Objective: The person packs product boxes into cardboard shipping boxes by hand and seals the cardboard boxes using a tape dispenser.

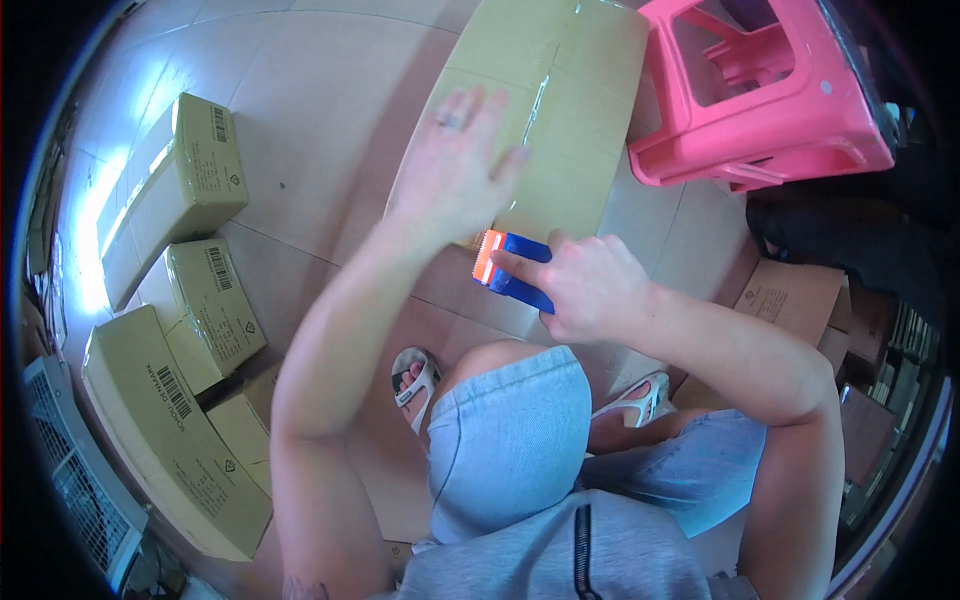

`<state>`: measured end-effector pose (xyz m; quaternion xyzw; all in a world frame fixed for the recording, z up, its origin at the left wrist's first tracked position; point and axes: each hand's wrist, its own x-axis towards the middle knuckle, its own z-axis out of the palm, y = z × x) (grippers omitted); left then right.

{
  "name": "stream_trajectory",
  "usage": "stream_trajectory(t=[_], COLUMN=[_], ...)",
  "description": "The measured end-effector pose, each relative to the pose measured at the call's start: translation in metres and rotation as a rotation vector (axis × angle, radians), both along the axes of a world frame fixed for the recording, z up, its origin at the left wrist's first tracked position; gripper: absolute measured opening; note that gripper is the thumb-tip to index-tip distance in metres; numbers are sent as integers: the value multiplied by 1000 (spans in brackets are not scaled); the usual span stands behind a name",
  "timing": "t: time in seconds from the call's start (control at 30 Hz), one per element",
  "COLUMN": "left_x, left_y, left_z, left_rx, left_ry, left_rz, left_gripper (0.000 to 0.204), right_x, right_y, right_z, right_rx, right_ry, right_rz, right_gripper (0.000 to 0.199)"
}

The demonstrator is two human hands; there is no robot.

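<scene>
A large brown cardboard box (590, 110) lies in front of me, with a shiny strip of clear tape along its middle seam. My left hand (455, 170), slightly blurred, is stretched out over the box's left side with its fingers apart and holds nothing. My right hand (600, 285) grips a blue tape dispenser (525, 288) at the box's near end. The dispenser's orange toothed edge points left, and my index finger extends along its top. Whether tape runs from the dispenser to the box is too small to tell.
Several closed cartons (200, 170) stand on the tiled floor at the left. A pink plastic stool (690, 150) lies tipped beside the box at the right. More cardboard (790, 300) sits at the right, and a grey grille (80, 470) at the lower left. My sandalled feet are below.
</scene>
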<state>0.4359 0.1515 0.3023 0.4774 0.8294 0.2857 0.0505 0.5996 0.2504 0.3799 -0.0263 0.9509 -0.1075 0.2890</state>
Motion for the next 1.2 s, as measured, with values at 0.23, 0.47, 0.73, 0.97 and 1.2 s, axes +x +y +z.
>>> stream_trajectory(t=[0.23, 0.47, 0.73, 0.97, 1.2], left_x=[22, 13, 11, 8, 7], left_y=[-29, -41, -41, -40, -44], left_z=[-72, -78, -77, -75, -74], left_rx=[-138, 373, 335, 315, 318], left_ry=[260, 213, 273, 265, 215], left_rz=[449, 500, 513, 502, 513], left_gripper=[67, 42, 23, 21, 21], right_x=[12, 64, 78, 107, 93], right_y=[10, 36, 43, 52, 46], right_z=[-2, 7, 10, 10, -3], right_rx=[-48, -47, -13, -26, 108], right_ry=[104, 95, 20, 42, -247], right_rz=[8, -52, -74, -89, -99], right_gripper=[64, 69, 73, 78, 61])
